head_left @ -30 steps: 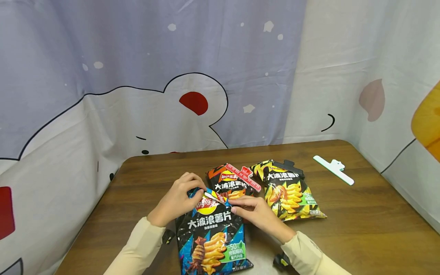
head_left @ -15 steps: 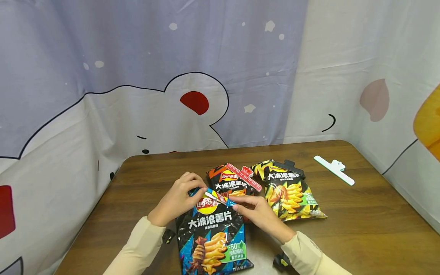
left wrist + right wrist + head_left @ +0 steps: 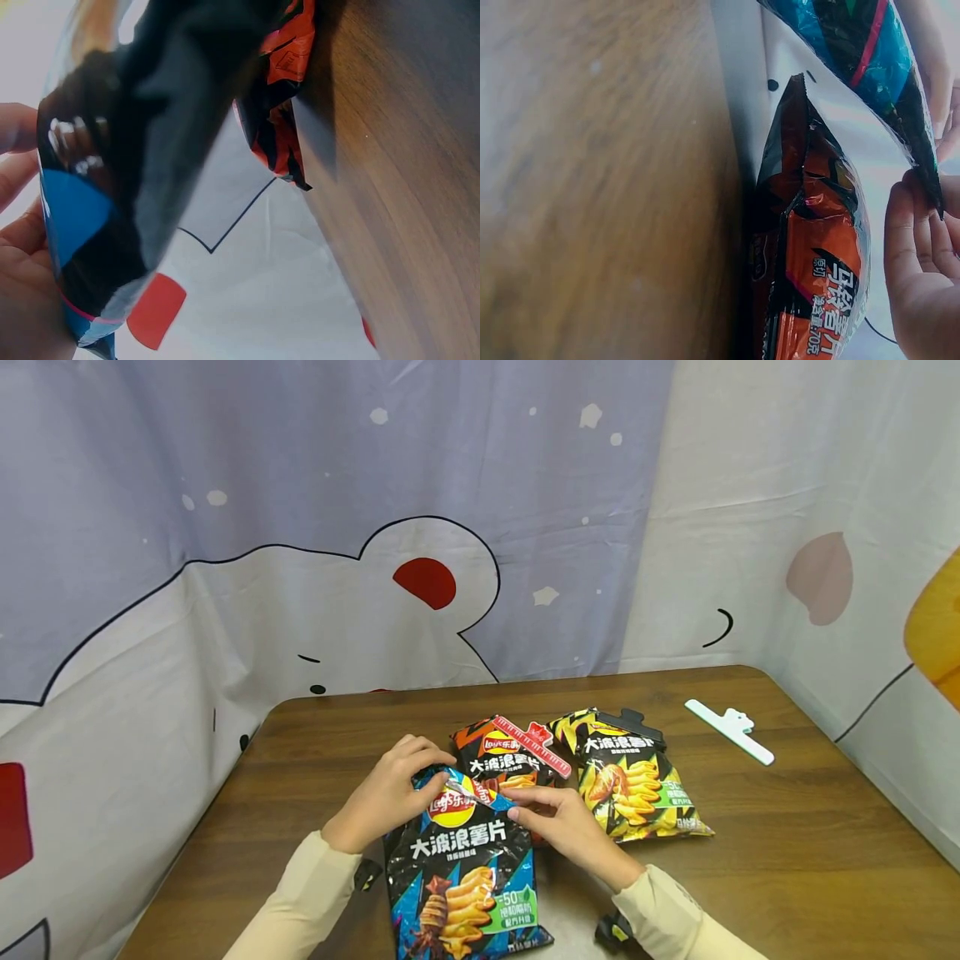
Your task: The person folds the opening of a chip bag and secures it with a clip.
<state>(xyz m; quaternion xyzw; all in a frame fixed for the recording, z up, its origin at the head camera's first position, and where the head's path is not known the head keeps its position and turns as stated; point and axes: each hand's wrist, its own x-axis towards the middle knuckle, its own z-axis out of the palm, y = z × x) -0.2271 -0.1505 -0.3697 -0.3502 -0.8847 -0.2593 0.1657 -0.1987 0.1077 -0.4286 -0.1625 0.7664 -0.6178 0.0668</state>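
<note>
In the head view a black and blue potato chip bag [image 3: 465,868] stands tilted toward me at the front of the table, its top edge folded over. My left hand [image 3: 390,793] pinches the bag's top left corner, the thumb in front. At the top right end of the fold, my right hand [image 3: 570,831] holds the edge between thumb and fingers. The left wrist view has the bag's side [image 3: 112,195] beside the left fingers. In the right wrist view, its lower-hanging corner [image 3: 922,142] meets the right hand's fingertips [image 3: 904,199].
Behind stands an orange and black chip bag [image 3: 498,764] with a red clip [image 3: 532,745] across its top. Right of it lies a yellow and black bag [image 3: 633,785] with a black clip [image 3: 630,725]. A white clip [image 3: 729,731] lies on the wooden table [image 3: 795,827].
The right fingertips have slid slightly right along the folded edge, showing more of its blue corner. The fold looks a little looser near the left thumb. Other bags and clips stay put.
</note>
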